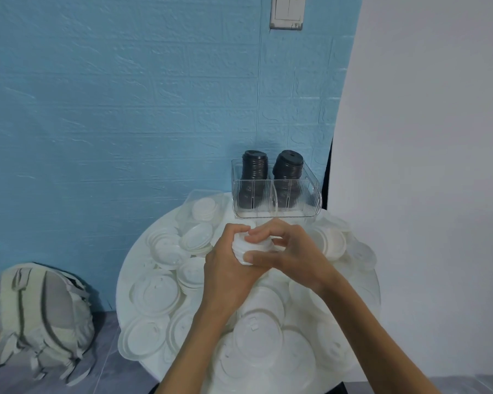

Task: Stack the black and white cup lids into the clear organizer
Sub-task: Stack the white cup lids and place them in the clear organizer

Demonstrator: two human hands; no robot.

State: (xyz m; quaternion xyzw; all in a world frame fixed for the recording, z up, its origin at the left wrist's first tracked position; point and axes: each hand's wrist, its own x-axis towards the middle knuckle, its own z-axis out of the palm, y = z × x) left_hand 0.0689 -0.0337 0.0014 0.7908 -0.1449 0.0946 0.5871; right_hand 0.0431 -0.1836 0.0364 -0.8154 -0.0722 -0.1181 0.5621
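Blue textured wall is backing a round white counter that is carrying a wide scatter of white lids, and just above its middle both hands are closing round a short stack of white lids. That stack is sitting clear of the loose ones, between the left hand, whose fingers are curling round its left side and top, and the right hand, whose fingers are wrapping over the top while the thumb is pressing at the lower edge. Judging from this, the step in hand is squaring the stack before it goes in. Doing it well is calling for even pressure from both sides so the rims are nesting flush, since thin lids are likely to skew or spring apart if squeezed from one side only. Just beyond the hands, the clear organizer is standing at the counter's far edge, its two rear sections already holding black lid stacks; the front sections are looking free, so the white stack should probably be lowered upright there. On the floor at the left, a pale backpack is leaning.
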